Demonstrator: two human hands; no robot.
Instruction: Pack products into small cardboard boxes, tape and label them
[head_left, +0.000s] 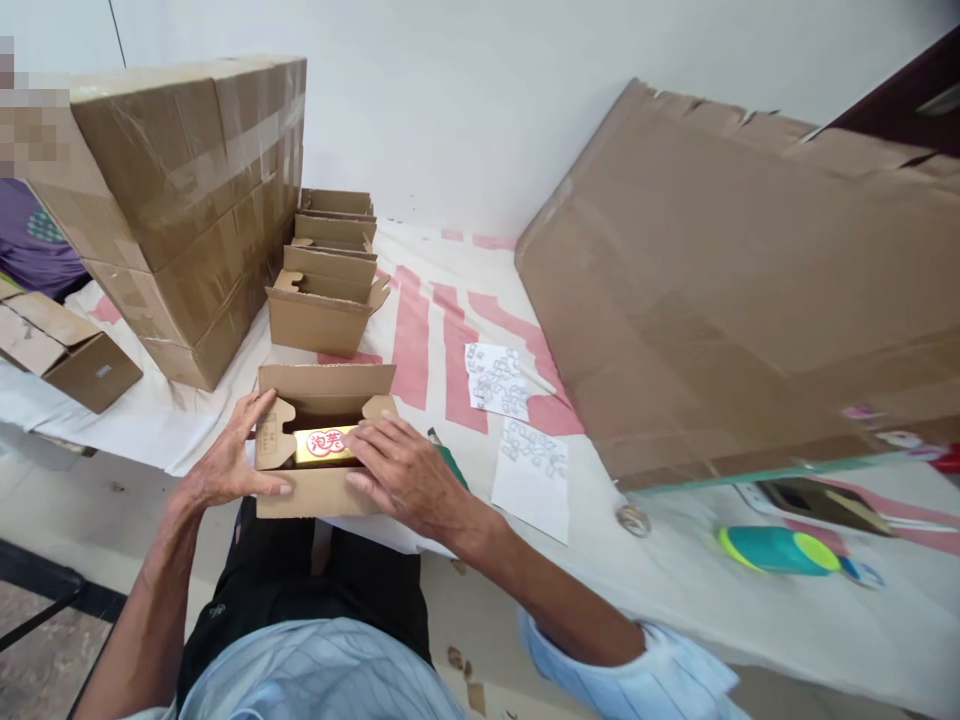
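A small open cardboard box [307, 494] sits at the near table edge, its back flap raised. Inside lies a yellow pack [324, 446] with red lettering on a white patch. My left hand [232, 455] grips the box's left end, thumb on the front wall and fingers at the back corner. Over the right end, my right hand [409, 475] has its thumb at the front wall and its fingers bent across the end flap, fingertips by the yellow pack. The hand hides the pack's right end. A dark green object [450, 463] lies partly hidden behind my right hand.
Several open cardboard boxes [319, 322] line up behind, beside a tall stack of taped cartons [187, 200]. A large cardboard sheet or carton [735, 290] leans at right. Marked papers [531, 490], a tape roll [634, 519], a teal-and-yellow object [780, 550] and a phone [817, 503] lie on the cloth.
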